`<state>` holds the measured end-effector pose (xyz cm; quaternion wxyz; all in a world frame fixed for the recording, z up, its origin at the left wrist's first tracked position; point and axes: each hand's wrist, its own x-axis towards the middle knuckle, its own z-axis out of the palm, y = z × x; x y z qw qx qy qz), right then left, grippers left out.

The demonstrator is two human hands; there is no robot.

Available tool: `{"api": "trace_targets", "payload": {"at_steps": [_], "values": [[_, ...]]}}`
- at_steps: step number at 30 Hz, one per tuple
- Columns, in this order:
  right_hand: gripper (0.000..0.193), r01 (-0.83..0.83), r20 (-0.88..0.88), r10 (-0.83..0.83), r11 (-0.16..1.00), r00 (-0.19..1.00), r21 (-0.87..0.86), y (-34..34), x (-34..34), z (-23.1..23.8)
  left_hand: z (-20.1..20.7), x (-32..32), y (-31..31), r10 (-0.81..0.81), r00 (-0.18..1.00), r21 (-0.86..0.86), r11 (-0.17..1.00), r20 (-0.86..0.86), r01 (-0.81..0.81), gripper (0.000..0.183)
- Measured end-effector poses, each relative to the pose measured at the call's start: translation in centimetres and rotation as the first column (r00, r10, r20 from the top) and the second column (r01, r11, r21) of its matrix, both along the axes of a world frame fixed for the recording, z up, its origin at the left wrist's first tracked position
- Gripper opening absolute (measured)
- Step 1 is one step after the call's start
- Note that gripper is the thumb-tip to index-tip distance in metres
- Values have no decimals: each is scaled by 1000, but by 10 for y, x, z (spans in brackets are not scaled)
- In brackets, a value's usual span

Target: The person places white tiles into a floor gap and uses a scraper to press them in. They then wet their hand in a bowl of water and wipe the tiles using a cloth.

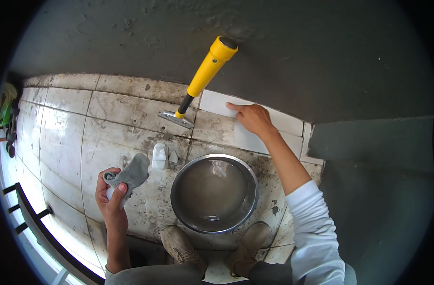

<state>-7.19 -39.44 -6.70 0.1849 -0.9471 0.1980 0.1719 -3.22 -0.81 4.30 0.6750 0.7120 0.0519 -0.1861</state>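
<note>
My left hand (113,197) is closed around a bunched grey cloth (134,172), thumb on top, with a bit of something white below the thumb. My right hand (255,118) reaches forward with its index finger stretched out, the tip on the white tile strip (216,103) at the foot of the wall. Its other fingers are curled, and nothing shows in them. Left of that hand, a scraper (203,78) with a yellow handle and metal head stands upright. A white block (160,156) and a small white chip (173,156) lie near the cloth.
A round metal basin (173,209) of cloudy water stands before my shoes (181,244). Dirty floor tiles (117,111) run to the dark grey wall (298,47), which turns a corner at right. A dark railing (41,225) curves along the lower left. Green and dark objects (8,114) stand at far left.
</note>
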Motion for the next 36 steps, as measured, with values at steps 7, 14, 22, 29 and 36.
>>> {"api": "trace_targets", "payload": {"at_steps": [7,14,22,29,36], "values": [[57,-261,-141,257,965,956,-6,-7,22,15,17,-13,-22,81,995,40,996,55,-83,39],[60,-446,-186,436,895,880,-13,-32,6,22,59,-3,-48,-69,997,171,983,40,61,32],[46,-198,-17,200,977,980,74,-31,2,3,126,40,-77,-503,864,607,675,-38,419,28],[57,-205,66,201,977,977,51,-45,-23,-10,119,69,-96,-547,837,671,629,24,392,29],[66,-245,43,244,969,969,21,-45,-22,-6,81,69,-60,-615,776,692,500,-139,521,30]]}}
